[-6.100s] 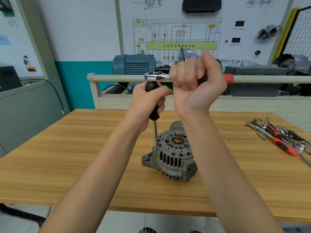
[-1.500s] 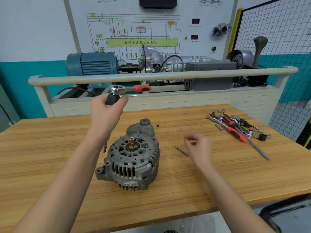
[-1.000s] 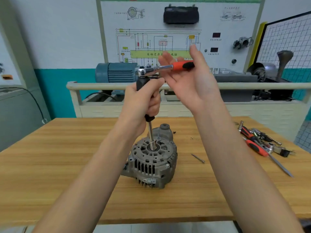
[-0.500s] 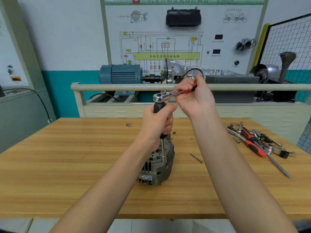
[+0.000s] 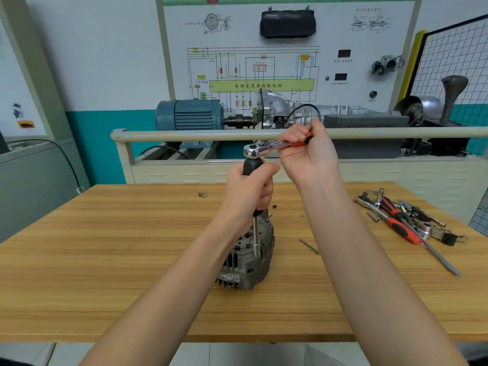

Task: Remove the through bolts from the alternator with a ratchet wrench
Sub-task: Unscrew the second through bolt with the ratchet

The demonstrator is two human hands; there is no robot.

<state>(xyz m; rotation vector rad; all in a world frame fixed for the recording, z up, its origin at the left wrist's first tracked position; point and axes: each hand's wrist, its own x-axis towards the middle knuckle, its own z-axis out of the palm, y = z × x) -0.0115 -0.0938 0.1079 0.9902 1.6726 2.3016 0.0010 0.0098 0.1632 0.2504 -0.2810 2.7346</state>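
Alternator [image 5: 248, 262] upright on tabletop [image 5: 105, 260], mid-front. Extension bar [image 5: 255, 233] stands vertical on its right edge. My left hand [image 5: 248, 194] wraps black grip below ratchet wrench [image 5: 274, 146]; my right hand [image 5: 309, 151] grips its red handle. Loose bolt [image 5: 309, 245] lies just right; tool pile [image 5: 412, 220] far right.

Grey alternator [image 5: 249, 262] on its side; ratchet wrench [image 5: 260, 149] upright on extension above it.

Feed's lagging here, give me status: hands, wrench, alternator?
Left hand grips black extension grip. Right hand holds red-handled chrome ratchet wrench. Socket seated on grey alternator. Nothing blocking.
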